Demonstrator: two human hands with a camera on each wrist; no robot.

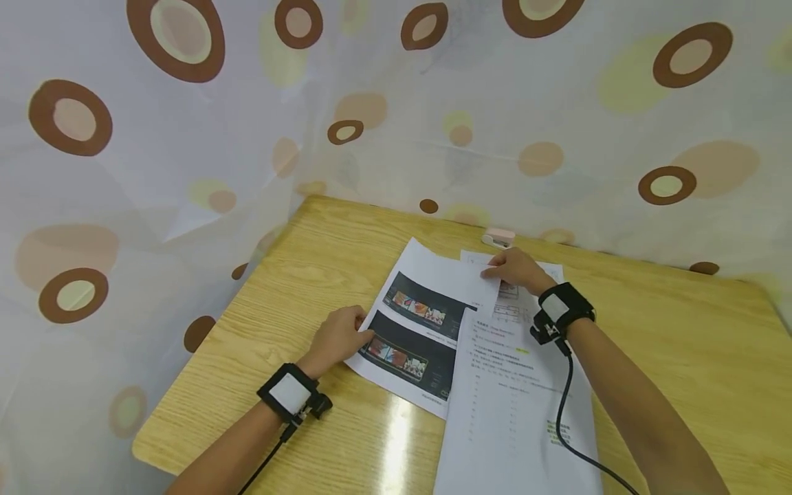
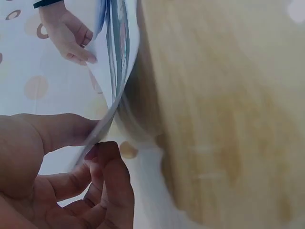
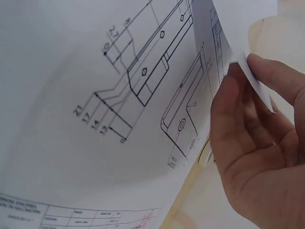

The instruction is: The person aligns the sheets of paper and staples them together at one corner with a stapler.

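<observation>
A printed sheet with two dark screenshots (image 1: 433,275) lies on the wooden table (image 1: 309,275). My left hand (image 1: 339,335) pinches its left edge between thumb and fingers (image 2: 102,152), and the paper (image 2: 119,57) curves up from that grip. My right hand (image 1: 504,268) pinches what looks like the same sheet's far right corner. In the right wrist view its fingertips (image 3: 228,90) hold a thin paper corner above a technical drawing sheet (image 3: 119,95). A text sheet (image 1: 513,399) overlaps the screenshot sheet near me. My right hand (image 2: 66,36) also shows in the left wrist view.
A small pink stapler (image 1: 498,237) sits at the table's far edge behind my right hand. A spotted curtain (image 1: 396,103) closes in the back and left. Bare wood lies to the right (image 1: 680,344) and the table's near-left corner (image 1: 185,426).
</observation>
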